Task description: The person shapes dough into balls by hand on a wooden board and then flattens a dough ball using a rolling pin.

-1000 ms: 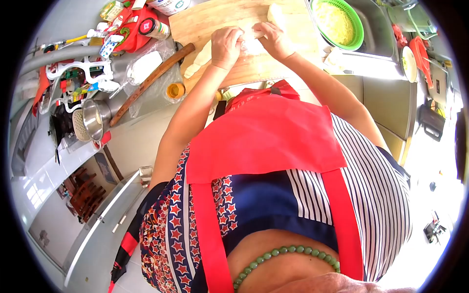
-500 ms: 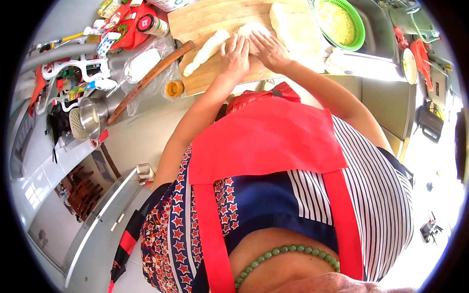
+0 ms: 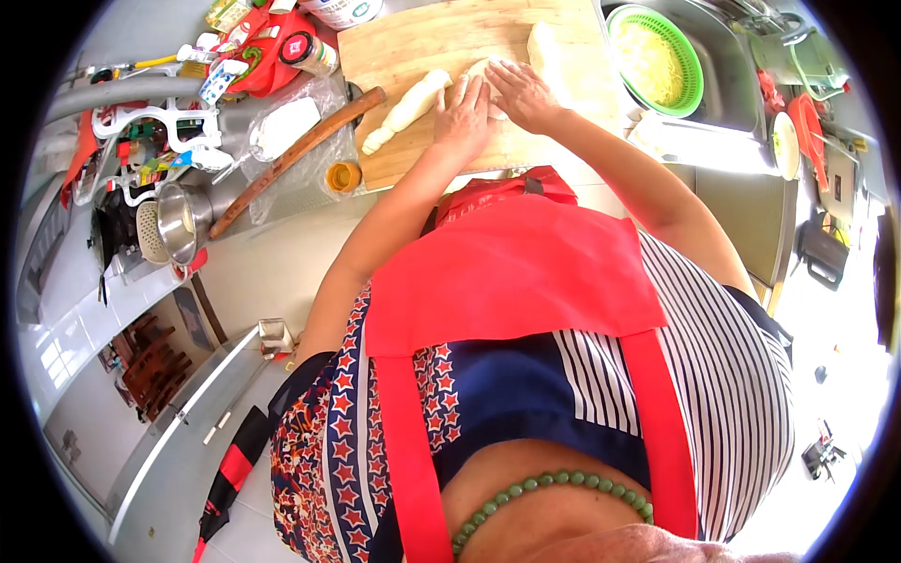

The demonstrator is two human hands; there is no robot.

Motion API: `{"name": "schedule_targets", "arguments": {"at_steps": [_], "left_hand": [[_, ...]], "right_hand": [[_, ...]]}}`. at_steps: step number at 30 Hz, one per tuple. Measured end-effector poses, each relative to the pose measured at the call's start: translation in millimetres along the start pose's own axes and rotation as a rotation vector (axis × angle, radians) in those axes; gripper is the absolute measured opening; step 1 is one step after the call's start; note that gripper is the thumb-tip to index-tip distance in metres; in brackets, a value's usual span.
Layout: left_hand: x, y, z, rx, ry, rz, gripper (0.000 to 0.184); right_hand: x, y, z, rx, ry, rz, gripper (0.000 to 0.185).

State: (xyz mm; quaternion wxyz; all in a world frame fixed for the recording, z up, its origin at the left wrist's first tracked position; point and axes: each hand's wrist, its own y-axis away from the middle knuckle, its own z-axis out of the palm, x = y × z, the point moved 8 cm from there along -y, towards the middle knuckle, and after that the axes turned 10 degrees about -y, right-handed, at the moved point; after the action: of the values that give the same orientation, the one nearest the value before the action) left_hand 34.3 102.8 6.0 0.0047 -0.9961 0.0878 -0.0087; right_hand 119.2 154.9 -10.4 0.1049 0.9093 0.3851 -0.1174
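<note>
Both hands lie on a pale piece of dough (image 3: 479, 68) on a wooden board (image 3: 394, 44). My left hand (image 3: 463, 119) rests on its near left part, fingers stretched forward. Beside it, my right hand (image 3: 524, 97) lies flat with fingers extended, covering much of the dough. A long, tapered dough roll (image 3: 409, 111) sits left of my left hand. Another dough roll (image 3: 542, 49) is just beyond my right hand, partly hidden by it.
A long wooden rolling pin (image 3: 298, 161) lies left of the board, near an orange lid (image 3: 343, 175) and a capped jar (image 3: 310, 53). At right, a green basket (image 3: 693, 70) of pale shreds stands by the sink (image 3: 730, 66). A steel pot (image 3: 178, 223) is far left.
The view has shifted, so the board appears slightly lower. My right hand has slid forward over the dough, hiding more of it. My left hand stays at the dough's near side.
</note>
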Motion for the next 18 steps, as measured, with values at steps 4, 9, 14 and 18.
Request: {"name": "schedule_targets", "arguments": {"at_steps": [4, 9, 14, 18], "left_hand": [[-0.6, -6.0, 10.4, 0.010, -0.015, 0.028, 0.057], [-2.3, -2.0, -6.4, -0.017, 0.028, 0.043, 0.052], [-1.5, 19.7, -5.2, 0.001, 0.096, 0.025, 0.054], [-8.7, 28.2, 12.9, 0.013, 0.126, -0.006, 0.061]], "right_hand": [[3.3, -0.9, 1.1, 0.012, -0.066, 0.011, 0.057], [-2.0, -8.7, -10.1, -0.056, -0.026, -0.023, 0.057], [-14.3, -8.3, 2.4, -0.042, -0.022, -0.058, 0.059], [-15.5, -19.0, 0.8, -0.067, 0.052, -0.080, 0.060]]}}
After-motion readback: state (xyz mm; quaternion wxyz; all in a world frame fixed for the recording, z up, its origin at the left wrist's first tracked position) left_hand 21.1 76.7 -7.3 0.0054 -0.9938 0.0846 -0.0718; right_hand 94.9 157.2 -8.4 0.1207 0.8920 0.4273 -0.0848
